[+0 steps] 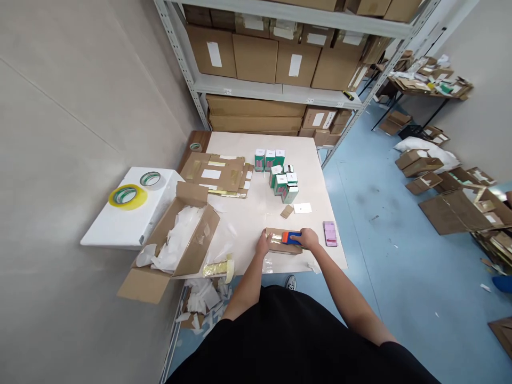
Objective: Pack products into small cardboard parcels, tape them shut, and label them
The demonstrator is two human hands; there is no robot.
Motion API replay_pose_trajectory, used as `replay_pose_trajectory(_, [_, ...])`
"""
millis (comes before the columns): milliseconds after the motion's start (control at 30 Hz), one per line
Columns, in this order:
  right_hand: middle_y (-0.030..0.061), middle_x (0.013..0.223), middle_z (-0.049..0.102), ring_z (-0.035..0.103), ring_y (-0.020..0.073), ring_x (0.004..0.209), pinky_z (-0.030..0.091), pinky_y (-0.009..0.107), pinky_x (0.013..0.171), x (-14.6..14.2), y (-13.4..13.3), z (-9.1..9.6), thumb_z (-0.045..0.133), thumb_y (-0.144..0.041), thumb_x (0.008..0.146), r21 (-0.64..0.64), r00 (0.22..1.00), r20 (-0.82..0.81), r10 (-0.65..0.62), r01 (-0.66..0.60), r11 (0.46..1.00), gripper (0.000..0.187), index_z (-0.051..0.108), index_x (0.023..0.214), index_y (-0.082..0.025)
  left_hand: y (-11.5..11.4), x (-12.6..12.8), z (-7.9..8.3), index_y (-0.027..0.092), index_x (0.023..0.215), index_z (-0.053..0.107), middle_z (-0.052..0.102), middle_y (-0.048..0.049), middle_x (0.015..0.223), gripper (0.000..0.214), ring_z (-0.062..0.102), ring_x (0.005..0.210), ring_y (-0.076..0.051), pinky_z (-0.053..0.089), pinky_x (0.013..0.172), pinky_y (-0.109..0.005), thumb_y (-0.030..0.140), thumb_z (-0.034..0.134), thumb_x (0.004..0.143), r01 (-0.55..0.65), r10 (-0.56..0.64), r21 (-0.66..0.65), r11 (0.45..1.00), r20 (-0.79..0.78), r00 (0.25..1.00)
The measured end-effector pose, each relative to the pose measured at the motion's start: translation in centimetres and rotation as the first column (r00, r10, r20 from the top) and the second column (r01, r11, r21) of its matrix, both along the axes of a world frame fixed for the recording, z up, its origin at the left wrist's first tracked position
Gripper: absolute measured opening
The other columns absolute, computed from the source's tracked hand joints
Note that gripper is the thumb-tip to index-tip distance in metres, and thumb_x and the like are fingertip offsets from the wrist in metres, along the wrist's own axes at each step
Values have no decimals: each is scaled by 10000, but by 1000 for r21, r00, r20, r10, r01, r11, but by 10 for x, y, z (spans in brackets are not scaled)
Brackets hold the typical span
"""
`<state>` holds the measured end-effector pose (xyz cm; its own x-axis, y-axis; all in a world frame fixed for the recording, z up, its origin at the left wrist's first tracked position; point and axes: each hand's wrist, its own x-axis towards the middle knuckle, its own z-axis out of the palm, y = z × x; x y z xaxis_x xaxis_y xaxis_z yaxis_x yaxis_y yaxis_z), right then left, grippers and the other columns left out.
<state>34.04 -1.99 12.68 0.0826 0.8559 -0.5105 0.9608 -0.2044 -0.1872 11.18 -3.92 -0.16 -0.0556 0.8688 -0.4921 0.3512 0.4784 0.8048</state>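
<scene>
A small brown cardboard box [280, 241] lies near the front edge of the white table [248, 213]. My left hand [263, 244] rests closed against the box's left end, holding it in place. My right hand [309, 238] is wrapped round a blue and orange tape dispenser [290, 238] that presses on the top of the box. Shiny tape shows along the box's top face.
Several small green and white cartons [280, 173] stand mid-table. A pink pad [330, 233], a white card [303, 208] and a cardboard scrap [287, 212] lie near the box. An open carton with white filler [176, 240], flattened cardboard [218, 173], tape rolls [128, 196], and shelving with boxes [276, 58] surround the table.
</scene>
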Motion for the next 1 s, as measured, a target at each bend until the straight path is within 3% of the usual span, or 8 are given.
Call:
replay_pose_trajectory(300, [131, 1003, 788, 725, 249, 911, 405, 263, 616, 44, -2, 2, 680, -723, 854, -8, 997, -45, 62, -62, 998, 558, 771, 955, -182, 5, -4, -3, 199, 1594, 366, 601, -150, 1498, 748, 582, 1356, -318, 409, 1144, -412, 619, 508, 992, 41, -42, -35, 999, -36, 998])
replay_pose_trajectory(533, [111, 964, 784, 719, 238, 868, 379, 257, 593, 83, -9, -8, 691, -712, 851, 5, 998, -62, 0, 0, 1000, 524, 754, 922, -196, 4, -4, 0, 210, 1583, 391, 598, -146, 1504, 730, 581, 1361, -330, 419, 1135, -425, 602, 532, 984, 28, -29, -16, 999, -51, 998])
replay_pose_trajectory(767, [109, 851, 752, 695, 228, 787, 395, 268, 594, 149, -16, -4, 734, -690, 825, -8, 993, 36, -114, 115, 993, 514, 720, 845, -177, 6, -5, -2, 224, 1584, 399, 620, -148, 1476, 722, 598, 1341, -338, 427, 1121, -441, 618, 503, 987, 45, -48, -25, 999, -114, 992])
replay_pose_trajectory(1000, [92, 824, 742, 679, 211, 736, 380, 267, 568, 145, -24, -13, 753, -659, 824, 0, 983, 11, -184, 184, 983, 479, 703, 853, -184, 6, -15, -10, 229, 1562, 439, 649, -132, 1446, 722, 607, 1341, -317, 432, 1132, -419, 637, 529, 975, 44, -44, 2, 999, -74, 996])
